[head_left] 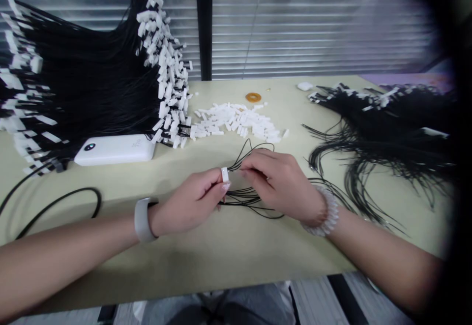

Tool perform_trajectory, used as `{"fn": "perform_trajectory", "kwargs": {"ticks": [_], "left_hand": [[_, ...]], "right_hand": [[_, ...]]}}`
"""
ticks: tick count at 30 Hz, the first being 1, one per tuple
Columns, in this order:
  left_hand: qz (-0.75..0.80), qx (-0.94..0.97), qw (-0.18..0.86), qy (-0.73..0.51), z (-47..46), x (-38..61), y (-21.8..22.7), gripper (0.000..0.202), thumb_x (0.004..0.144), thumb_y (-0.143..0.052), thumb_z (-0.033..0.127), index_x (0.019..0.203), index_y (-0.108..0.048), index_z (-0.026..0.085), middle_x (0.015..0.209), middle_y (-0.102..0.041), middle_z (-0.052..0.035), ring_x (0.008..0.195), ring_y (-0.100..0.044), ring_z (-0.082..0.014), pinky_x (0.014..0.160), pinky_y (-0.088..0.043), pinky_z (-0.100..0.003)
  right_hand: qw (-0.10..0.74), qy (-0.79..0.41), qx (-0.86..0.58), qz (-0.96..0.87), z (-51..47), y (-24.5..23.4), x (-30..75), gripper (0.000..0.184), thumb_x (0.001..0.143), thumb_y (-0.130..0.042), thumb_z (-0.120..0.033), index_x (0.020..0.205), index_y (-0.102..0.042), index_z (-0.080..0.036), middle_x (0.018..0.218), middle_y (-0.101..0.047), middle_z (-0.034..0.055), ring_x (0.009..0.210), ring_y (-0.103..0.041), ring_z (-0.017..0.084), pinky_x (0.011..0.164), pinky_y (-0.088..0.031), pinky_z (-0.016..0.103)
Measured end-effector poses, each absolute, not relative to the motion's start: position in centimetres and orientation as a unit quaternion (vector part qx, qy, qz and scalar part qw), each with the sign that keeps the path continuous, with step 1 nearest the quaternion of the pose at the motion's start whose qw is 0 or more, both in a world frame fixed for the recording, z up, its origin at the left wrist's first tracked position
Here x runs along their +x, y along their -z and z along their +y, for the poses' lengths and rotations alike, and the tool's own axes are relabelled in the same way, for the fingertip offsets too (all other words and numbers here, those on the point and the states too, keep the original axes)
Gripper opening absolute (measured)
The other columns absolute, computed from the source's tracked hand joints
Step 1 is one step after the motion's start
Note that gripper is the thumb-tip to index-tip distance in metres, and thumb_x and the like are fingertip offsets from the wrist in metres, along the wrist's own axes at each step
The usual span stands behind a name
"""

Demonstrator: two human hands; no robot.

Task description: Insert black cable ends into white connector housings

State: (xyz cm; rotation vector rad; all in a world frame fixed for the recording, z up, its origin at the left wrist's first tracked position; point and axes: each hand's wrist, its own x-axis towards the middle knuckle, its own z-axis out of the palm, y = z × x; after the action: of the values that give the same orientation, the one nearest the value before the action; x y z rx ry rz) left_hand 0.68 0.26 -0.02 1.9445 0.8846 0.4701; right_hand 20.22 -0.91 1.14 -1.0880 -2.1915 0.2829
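Note:
Between thumb and index finger, my left hand (197,194) grips a small white plastic connector housing (224,174). Thin black wires (239,160) run from beside the housing toward my right hand (282,182), whose thumb and fingers are pinched on a wire close to the housing. I cannot tell whether that wire's tip sits inside the housing. More black wires (243,198) lie in a loose bundle under both hands. Just beyond the hands is a pile of loose white connector housings (236,119).
A tall stack of black cables with white connectors (99,79) fills the left back. A white power bank (116,150) sits before it, near a black cord (98,202). Loose black wires (391,153) spread at right. An orange tape roll (253,97) lies behind the pile.

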Motion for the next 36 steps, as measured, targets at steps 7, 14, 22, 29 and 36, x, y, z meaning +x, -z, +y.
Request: {"fn": "perform_trajectory", "kwargs": {"ticks": [7, 14, 22, 29, 36], "left_hand": [[0.350, 0.805, 0.441, -0.185, 0.3, 0.7, -0.2, 0.023, 0.091, -0.031, 0.029, 0.074, -0.042, 0.017, 0.065, -0.047, 0.0022, 0.057, -0.042, -0.0096, 0.053, -0.036, -0.022], [0.338, 0.813, 0.435, -0.188, 0.3, 0.8, -0.1, 0.023, 0.090, -0.031, 0.029, 0.073, -0.042, 0.017, 0.065, -0.048, 0.0020, 0.057, -0.042, -0.0098, 0.053, -0.036, -0.023], [0.337, 0.818, 0.427, -0.185, 0.2, 0.7, 0.2, 0.022, 0.090, -0.032, 0.027, 0.074, -0.042, 0.017, 0.065, -0.049, 0.0021, 0.057, -0.042, -0.0096, 0.054, -0.035, -0.023], [0.341, 0.809, 0.436, -0.197, 0.1, 0.7, 0.1, 0.022, 0.090, -0.033, 0.028, 0.073, -0.043, 0.017, 0.063, -0.048, 0.0026, 0.056, -0.041, -0.0093, 0.053, -0.035, -0.021], [0.409, 0.750, 0.444, -0.270, 0.2, 0.7, -0.2, 0.027, 0.090, -0.036, 0.033, 0.070, -0.042, 0.016, 0.060, -0.046, 0.0032, 0.056, -0.043, -0.0085, 0.053, -0.036, -0.020]], "right_hand": [[0.345, -0.118, -0.397, -0.842, -0.8, -1.3, 20.3, 0.009, 0.083, -0.047, -0.014, 0.076, -0.053, -0.016, 0.072, -0.055, 0.0004, 0.069, -0.048, 0.010, 0.062, -0.037, 0.022], [0.342, -0.100, -0.412, -0.839, -0.8, -0.9, 20.0, 0.011, 0.083, -0.046, -0.015, 0.076, -0.054, -0.016, 0.071, -0.054, 0.0010, 0.067, -0.047, 0.011, 0.060, -0.036, 0.023], [0.365, -0.065, -0.413, -0.832, -1.2, -0.3, 19.4, 0.013, 0.083, -0.045, -0.013, 0.076, -0.055, -0.016, 0.068, -0.052, 0.0005, 0.063, -0.045, 0.009, 0.057, -0.034, 0.022], [0.373, -0.031, -0.411, -0.831, -1.3, -0.3, 19.3, 0.009, 0.081, -0.049, -0.015, 0.079, -0.057, -0.017, 0.072, -0.054, 0.0020, 0.067, -0.047, 0.012, 0.061, -0.038, 0.026], [0.370, 0.107, -0.372, -0.845, -2.4, -2.0, 19.8, 0.010, 0.075, -0.059, -0.019, 0.083, -0.063, -0.017, 0.082, -0.059, 0.0063, 0.079, -0.049, 0.019, 0.073, -0.039, 0.036]]}}
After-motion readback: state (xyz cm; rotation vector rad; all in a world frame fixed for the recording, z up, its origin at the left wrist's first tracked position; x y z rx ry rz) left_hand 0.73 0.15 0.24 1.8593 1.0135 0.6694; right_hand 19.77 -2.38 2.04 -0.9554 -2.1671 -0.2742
